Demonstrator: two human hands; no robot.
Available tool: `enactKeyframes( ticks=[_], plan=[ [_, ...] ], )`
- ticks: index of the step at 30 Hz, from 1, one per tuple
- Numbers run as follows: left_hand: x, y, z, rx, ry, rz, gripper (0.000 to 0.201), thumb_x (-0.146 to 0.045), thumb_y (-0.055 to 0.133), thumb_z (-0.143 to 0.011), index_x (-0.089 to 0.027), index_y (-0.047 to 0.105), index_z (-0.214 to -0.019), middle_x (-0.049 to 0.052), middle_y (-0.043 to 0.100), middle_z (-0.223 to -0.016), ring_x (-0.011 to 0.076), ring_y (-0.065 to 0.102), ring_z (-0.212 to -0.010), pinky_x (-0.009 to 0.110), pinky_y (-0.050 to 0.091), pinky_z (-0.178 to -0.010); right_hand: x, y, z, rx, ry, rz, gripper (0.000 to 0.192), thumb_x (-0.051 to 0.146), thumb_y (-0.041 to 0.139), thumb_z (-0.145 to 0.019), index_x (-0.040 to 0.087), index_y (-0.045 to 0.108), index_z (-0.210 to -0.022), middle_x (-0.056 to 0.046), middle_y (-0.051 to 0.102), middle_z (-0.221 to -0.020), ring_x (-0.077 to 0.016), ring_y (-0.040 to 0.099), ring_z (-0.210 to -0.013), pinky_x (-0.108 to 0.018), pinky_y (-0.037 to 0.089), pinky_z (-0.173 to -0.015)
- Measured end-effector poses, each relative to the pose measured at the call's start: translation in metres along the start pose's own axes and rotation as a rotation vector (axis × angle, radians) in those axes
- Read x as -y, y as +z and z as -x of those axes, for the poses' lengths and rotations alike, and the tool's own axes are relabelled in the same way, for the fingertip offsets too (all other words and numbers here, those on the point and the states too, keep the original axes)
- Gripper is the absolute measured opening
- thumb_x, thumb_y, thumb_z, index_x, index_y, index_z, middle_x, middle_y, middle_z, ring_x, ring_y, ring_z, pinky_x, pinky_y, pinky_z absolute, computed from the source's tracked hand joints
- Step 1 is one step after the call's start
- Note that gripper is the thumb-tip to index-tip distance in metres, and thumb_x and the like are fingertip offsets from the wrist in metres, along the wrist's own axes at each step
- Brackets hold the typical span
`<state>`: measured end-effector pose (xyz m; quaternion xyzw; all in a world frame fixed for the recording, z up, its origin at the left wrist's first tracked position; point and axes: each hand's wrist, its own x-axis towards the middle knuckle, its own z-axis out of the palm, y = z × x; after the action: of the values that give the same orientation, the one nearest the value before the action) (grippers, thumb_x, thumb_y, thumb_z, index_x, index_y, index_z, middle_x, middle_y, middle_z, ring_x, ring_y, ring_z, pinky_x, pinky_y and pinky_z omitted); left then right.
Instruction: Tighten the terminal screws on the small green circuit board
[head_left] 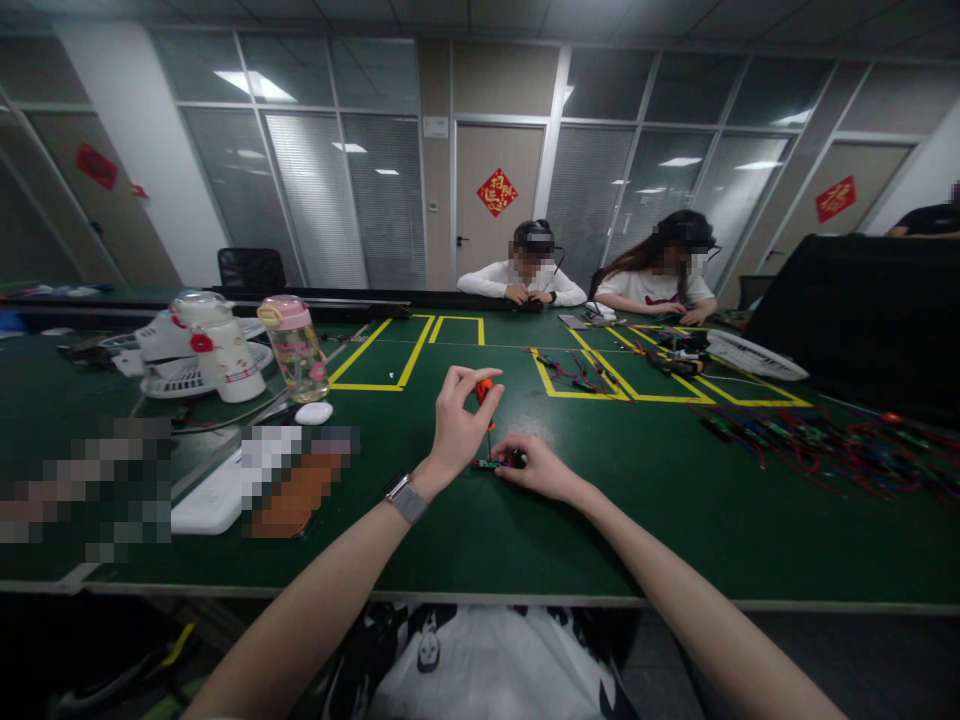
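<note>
Pinching slim orange-handled screwdriver (484, 388): left hand (457, 425); half-curled right hand (538, 468) holds small green circuit board (486, 464); tilting risks slip.

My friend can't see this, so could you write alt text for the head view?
A person's left hand holds an orange-handled screwdriver upright at a small circuit board, which the right hand steadies on a green table. Tangled wires lie at right; two people sit opposite.

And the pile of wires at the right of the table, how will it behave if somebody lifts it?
The wires would likely flop, since they look thin and curl freely. They may also lift as one clump, because many cross each other.
</note>
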<state>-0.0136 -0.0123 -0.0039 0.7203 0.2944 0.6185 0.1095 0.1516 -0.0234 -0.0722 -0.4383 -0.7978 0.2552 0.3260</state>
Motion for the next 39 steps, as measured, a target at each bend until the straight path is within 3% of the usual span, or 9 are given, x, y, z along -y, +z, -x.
enactKeyframes(
  ticks=[7, 11, 14, 21, 28, 35, 39],
  plan=[
    [0.0044, 0.0008, 0.0001, 0.061, -0.051, 0.084, 0.033, -0.021, 0.037, -0.098, -0.023, 0.06, -0.121, 0.006, 0.06, -0.109, 0.0158, 0.058, -0.1, 0.03, 0.046, -0.088, -0.0004, 0.0009, 0.0, -0.006, -0.011, 0.006, 0.02, 0.009, 0.066, -0.072, 0.015, 0.07, -0.09, -0.002, 0.061, -0.08, -0.0131, 0.055, -0.07, -0.025, 0.044, -0.066],
    [0.0021, 0.0012, -0.0003, 0.024, -0.027, 0.076, 0.026, -0.021, 0.048, -0.094, -0.022, 0.062, -0.116, 0.004, 0.063, -0.1, 0.0157, 0.059, -0.093, 0.03, 0.046, -0.085, 0.0001, 0.0009, 0.0, -0.009, -0.02, 0.007, 0.018, 0.01, 0.065, -0.074, 0.016, 0.07, -0.09, -0.002, 0.061, -0.08, -0.0134, 0.055, -0.07, -0.025, 0.044, -0.066],
    [-0.0002, 0.0005, -0.0006, -0.017, -0.007, -0.004, 0.018, -0.025, 0.059, -0.088, -0.022, 0.068, -0.104, 0.002, 0.057, -0.089, 0.0152, 0.056, -0.086, 0.03, 0.046, -0.083, 0.0005, 0.0007, 0.0001, -0.007, -0.012, 0.005, 0.018, 0.01, 0.065, -0.073, 0.015, 0.07, -0.09, -0.002, 0.06, -0.079, -0.0132, 0.055, -0.069, -0.025, 0.044, -0.065],
    [0.0019, 0.0015, 0.0016, 0.101, -0.06, 0.125, 0.035, -0.022, 0.037, -0.098, -0.025, 0.055, -0.128, 0.005, 0.062, -0.109, 0.0153, 0.059, -0.098, 0.03, 0.046, -0.087, 0.0014, -0.0003, -0.0001, -0.004, -0.01, -0.002, 0.016, 0.011, 0.065, -0.074, 0.015, 0.068, -0.089, -0.002, 0.062, -0.079, -0.0133, 0.055, -0.07, -0.025, 0.044, -0.065],
    [-0.0033, 0.0013, 0.0007, 0.071, -0.01, 0.017, 0.026, -0.026, 0.057, -0.09, -0.024, 0.064, -0.115, 0.003, 0.059, -0.096, 0.0156, 0.057, -0.089, 0.03, 0.047, -0.084, 0.0011, -0.0001, -0.0001, -0.005, 0.005, -0.007, 0.015, 0.011, 0.065, -0.074, 0.015, 0.069, -0.088, -0.001, 0.061, -0.076, -0.0127, 0.054, -0.067, -0.024, 0.043, -0.064],
    [0.0016, 0.0027, 0.0014, 0.132, -0.042, 0.151, 0.036, -0.022, 0.038, -0.098, -0.026, 0.052, -0.132, 0.006, 0.06, -0.117, 0.0157, 0.058, -0.104, 0.032, 0.046, -0.092, -0.0001, 0.0006, -0.0004, -0.01, -0.004, -0.024, 0.015, 0.011, 0.065, -0.074, 0.014, 0.07, -0.088, -0.002, 0.062, -0.077, -0.0139, 0.055, -0.068, -0.025, 0.044, -0.064],
    [0.0017, 0.0031, 0.0017, 0.058, -0.009, 0.057, 0.028, -0.024, 0.054, -0.092, -0.024, 0.061, -0.119, 0.004, 0.061, -0.098, 0.016, 0.059, -0.091, 0.03, 0.048, -0.085, 0.0004, 0.0003, -0.0005, -0.005, -0.012, -0.008, 0.014, 0.011, 0.065, -0.074, 0.015, 0.07, -0.087, -0.002, 0.062, -0.078, -0.0137, 0.055, -0.068, -0.025, 0.043, -0.064]
  ],
)
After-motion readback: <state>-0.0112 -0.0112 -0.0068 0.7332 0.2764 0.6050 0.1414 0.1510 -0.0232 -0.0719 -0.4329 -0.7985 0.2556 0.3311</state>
